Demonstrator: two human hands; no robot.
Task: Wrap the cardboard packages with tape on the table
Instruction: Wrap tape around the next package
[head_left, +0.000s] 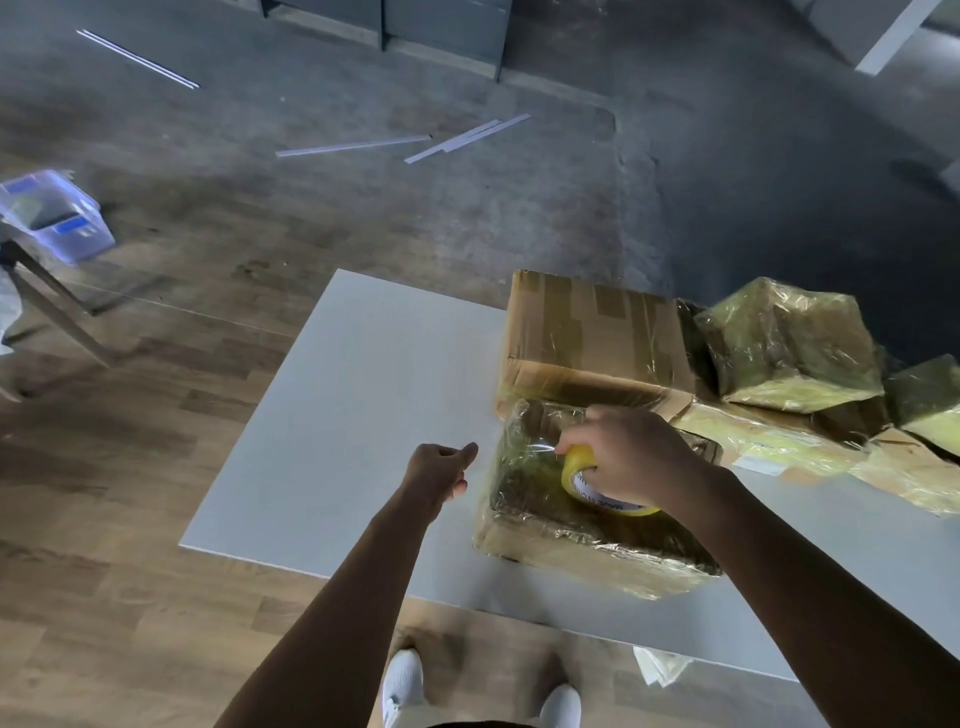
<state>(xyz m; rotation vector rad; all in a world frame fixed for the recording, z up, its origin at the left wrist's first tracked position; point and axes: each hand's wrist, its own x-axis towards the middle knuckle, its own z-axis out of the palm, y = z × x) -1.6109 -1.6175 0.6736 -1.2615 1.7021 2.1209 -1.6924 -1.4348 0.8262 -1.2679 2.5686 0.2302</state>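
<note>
The right hand (634, 457) is clamped around a yellow roll of clear packing tape (574, 467), fingers curled over its rim. It holds the roll on top of a brown cardboard package (524, 519) already covered in glossy, crinkled tape. This package lies at the near right of the white rectangular surface (353, 415), close to its front edge.

The left hand (439, 470) hovers just left of the package with its fingers curled in and the thumb pointing toward the box. It may be pinching a clear tape end, but I cannot tell from this view.

Behind the package and touching it stands a larger brown cardboard box (592, 332) with tape strips across its top. To its right sit several lumpy parcels (789, 343) wrapped in yellowish tape. Below the surface, two white shoes (402, 680) stand on the wooden floor (130, 597).
</note>
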